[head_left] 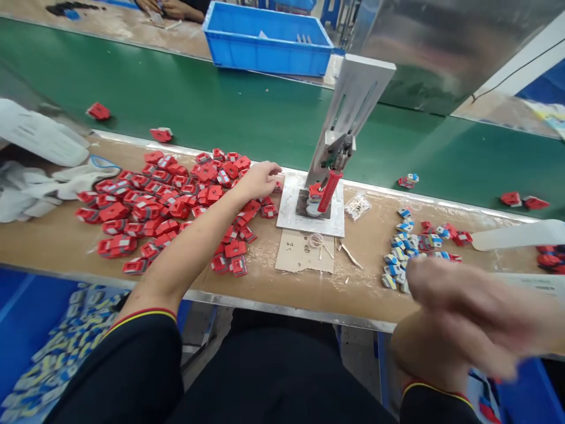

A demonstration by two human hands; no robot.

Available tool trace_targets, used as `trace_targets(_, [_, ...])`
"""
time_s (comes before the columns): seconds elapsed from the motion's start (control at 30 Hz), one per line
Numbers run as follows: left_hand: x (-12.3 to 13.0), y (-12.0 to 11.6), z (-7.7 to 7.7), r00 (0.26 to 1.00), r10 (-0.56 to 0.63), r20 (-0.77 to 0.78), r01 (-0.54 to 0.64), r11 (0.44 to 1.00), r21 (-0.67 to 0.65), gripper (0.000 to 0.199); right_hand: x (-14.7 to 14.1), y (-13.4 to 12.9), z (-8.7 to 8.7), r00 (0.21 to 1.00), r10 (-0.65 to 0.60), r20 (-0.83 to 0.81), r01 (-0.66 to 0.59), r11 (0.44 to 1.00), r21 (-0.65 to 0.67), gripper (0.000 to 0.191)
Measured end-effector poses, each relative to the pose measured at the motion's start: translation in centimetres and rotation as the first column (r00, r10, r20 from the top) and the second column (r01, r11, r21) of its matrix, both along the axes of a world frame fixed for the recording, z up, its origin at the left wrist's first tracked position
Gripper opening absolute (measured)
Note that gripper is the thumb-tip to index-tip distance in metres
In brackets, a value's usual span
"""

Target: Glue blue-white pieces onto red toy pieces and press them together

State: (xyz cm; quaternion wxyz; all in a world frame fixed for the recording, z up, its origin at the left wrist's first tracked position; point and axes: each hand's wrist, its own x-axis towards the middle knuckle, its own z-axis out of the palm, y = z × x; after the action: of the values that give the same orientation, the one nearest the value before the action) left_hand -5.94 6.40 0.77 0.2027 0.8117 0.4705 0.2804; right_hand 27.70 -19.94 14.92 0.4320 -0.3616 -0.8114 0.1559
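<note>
My left hand (261,179) is stretched over the right edge of a heap of small red plastic parts (150,206), just left of a toggle-clamp fixture. Its fingers are loosely bent and apart, and I see nothing held in them. The clamp fixture (324,176) has a red handle and a white base plate; a red part (315,190) sits under the clamp. Motion smears my right hand (477,306), which is raised at the right, in front of a cluster of small white, blue and yellow parts (399,247). Whether it holds anything is unclear.
Behind the bench runs a green conveyor belt (247,112) carrying a few red parts. A blue crate (269,50) stands beyond it, near another person's hands (172,9). Cardboard (304,252), a small plastic bag (357,206) and white gloves (35,188) lie on the bench.
</note>
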Motion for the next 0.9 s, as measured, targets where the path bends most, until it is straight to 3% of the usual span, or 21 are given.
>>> trace_targets(0.07, [-0.1,0.7,-0.1,0.994,-0.013,-0.113,0.011,1.000,-0.016,0.029,0.2,3.6,-2.4,0.983,-0.093,-0.155,0.106,0.991,0.076,0.039])
trace_targets(0.17, [1.1,1.4,-0.3,0.979,-0.014,-0.202,0.005,0.999,-0.047,0.021,-0.9,7.3,-5.3,0.985,-0.164,-0.058,0.166,0.985,0.038,0.020])
trace_targets(0.33, [1.8,1.0,1.2,0.977,-0.001,-0.211,-0.009,0.999,-0.046,0.024,-0.4,8.1,-8.0,0.986,-0.092,0.139,0.107,0.989,-0.106,0.014])
trace_targets(0.4, [1.1,-0.6,2.7,0.987,0.020,-0.160,-0.023,1.000,-0.014,0.019,0.6,7.8,-8.7,0.980,-0.067,0.189,0.099,0.980,-0.170,0.011])
trace_targets(0.43, [0.7,-1.9,3.6,0.998,0.041,-0.055,-0.040,0.999,0.027,0.021,0.9,7.7,-9.0,0.975,-0.044,0.219,0.091,0.974,-0.207,0.008])
trace_targets(0.57, [0.8,-9.0,5.7,0.972,0.021,0.232,-0.037,0.997,0.067,0.033,0.8,7.8,-10.5,0.930,0.074,0.361,0.060,0.937,-0.345,0.019])
trace_targets(0.63, [2.1,-12.5,5.2,0.952,-0.024,0.306,0.008,0.998,0.056,0.036,0.3,8.0,-10.9,0.909,0.110,0.401,0.057,0.922,-0.383,0.023])
trace_targets(0.73, [4.3,-15.9,2.8,0.903,-0.034,0.428,0.042,0.999,-0.009,0.041,0.3,8.0,-10.9,0.920,0.124,0.372,0.037,0.917,-0.397,0.022])
trace_targets(0.83, [5.5,-17.0,0.1,0.828,-0.023,0.560,0.067,0.996,-0.058,0.045,1.8,7.8,-10.3,0.944,0.054,0.327,0.079,0.922,-0.379,0.020])
trace_targets(0.9, [5.5,-17.2,-0.9,0.807,-0.045,0.588,0.087,0.995,-0.044,0.040,3.1,7.5,-10.2,0.931,-0.061,0.359,0.201,0.909,-0.366,0.021])
